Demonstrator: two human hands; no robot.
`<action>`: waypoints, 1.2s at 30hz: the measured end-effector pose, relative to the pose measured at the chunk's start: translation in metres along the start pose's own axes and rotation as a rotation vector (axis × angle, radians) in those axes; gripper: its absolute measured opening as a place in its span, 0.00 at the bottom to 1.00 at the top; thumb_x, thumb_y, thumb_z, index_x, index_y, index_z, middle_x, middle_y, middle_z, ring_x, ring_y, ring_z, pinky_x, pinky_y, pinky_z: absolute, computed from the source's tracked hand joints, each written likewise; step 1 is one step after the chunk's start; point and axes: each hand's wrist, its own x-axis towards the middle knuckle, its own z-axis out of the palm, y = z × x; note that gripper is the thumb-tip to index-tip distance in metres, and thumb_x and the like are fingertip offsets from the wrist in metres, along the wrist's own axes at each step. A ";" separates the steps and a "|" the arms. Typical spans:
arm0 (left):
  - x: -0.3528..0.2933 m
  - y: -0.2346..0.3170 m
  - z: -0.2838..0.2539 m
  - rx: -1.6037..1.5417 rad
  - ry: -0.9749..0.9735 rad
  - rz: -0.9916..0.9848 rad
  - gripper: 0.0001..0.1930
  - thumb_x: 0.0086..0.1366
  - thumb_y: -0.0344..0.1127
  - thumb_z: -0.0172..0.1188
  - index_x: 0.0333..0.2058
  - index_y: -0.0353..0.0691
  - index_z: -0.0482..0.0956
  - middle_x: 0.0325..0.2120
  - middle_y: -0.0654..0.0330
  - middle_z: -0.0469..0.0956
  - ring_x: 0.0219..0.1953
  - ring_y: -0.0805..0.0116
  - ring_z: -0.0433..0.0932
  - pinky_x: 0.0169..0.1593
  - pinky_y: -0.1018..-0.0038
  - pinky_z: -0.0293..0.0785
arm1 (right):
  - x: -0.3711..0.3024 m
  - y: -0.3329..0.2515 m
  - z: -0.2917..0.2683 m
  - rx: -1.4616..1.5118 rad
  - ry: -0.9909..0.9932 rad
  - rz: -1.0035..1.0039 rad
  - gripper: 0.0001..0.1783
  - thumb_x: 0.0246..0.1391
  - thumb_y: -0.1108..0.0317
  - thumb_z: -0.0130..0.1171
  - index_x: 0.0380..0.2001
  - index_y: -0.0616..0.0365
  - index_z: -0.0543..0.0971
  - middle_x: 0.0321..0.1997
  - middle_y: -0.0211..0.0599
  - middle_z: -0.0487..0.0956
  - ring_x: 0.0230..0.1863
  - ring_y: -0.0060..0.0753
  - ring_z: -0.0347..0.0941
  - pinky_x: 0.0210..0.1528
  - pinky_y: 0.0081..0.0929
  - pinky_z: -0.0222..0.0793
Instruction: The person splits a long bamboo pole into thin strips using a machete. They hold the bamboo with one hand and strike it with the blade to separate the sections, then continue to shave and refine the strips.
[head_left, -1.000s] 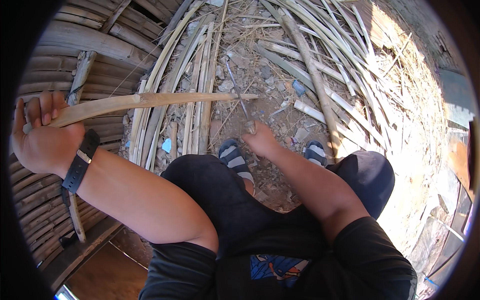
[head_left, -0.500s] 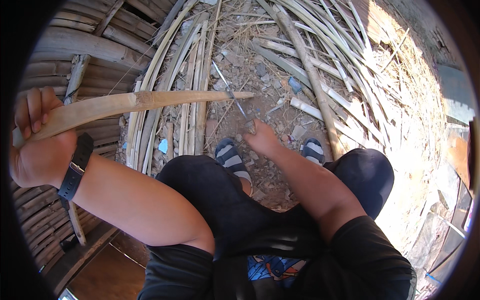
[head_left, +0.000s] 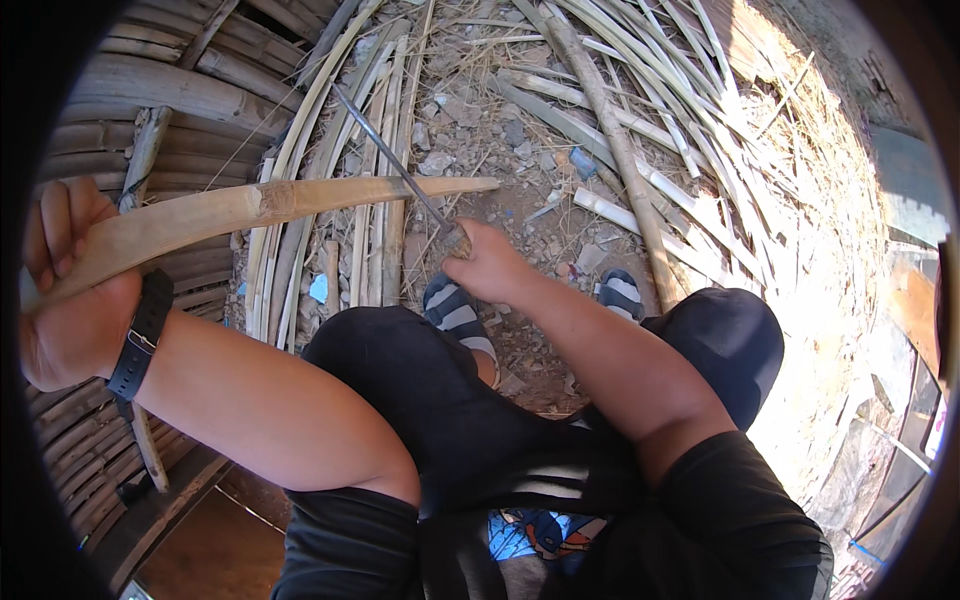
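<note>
A split bamboo strip, pale with a darker node near its middle, stretches from the left toward the centre. My left hand is wrapped round its thick end at the far left. In my right hand is the handle of a long thin knife, whose dark blade points up and to the left. The blade crosses the strip toward its narrow free tip; from here I cannot tell whether it cuts in or only rests against it. A black watch strap sits on my left wrist.
Long bamboo strips lie in a pile on the right, with a bamboo pole among them. More strips lie at left of centre. A slatted bamboo wall stands on the left. Stones and straw cover the ground around my sandalled feet.
My right hand has moved left, taking the knife along the strip away from its tip. The blade now leans further to the left. My left hand keeps its hold, nearly still.
</note>
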 end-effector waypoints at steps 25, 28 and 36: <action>-0.014 -0.002 0.022 -0.064 0.222 0.064 0.11 0.65 0.39 0.52 0.43 0.43 0.74 0.16 0.71 0.56 0.18 0.77 0.55 0.25 0.77 0.54 | -0.028 -0.115 -0.008 0.079 -0.105 0.042 0.23 0.50 0.62 0.63 0.46 0.63 0.75 0.31 0.50 0.81 0.29 0.43 0.80 0.35 0.37 0.73; -0.005 -0.008 0.044 -0.027 0.211 0.044 0.13 0.65 0.40 0.53 0.44 0.41 0.72 0.17 0.70 0.56 0.19 0.78 0.56 0.26 0.77 0.56 | -0.035 -0.149 -0.016 0.298 -0.042 -0.113 0.21 0.54 0.62 0.63 0.45 0.64 0.73 0.24 0.38 0.79 0.18 0.26 0.74 0.23 0.28 0.69; 0.021 0.021 0.122 0.358 0.606 0.096 0.24 0.67 0.45 0.57 0.55 0.39 0.67 0.28 0.67 0.68 0.31 0.76 0.68 0.36 0.76 0.66 | -0.073 -0.177 -0.131 0.255 0.088 -0.134 0.14 0.57 0.66 0.64 0.40 0.61 0.72 0.23 0.31 0.75 0.17 0.20 0.69 0.20 0.21 0.65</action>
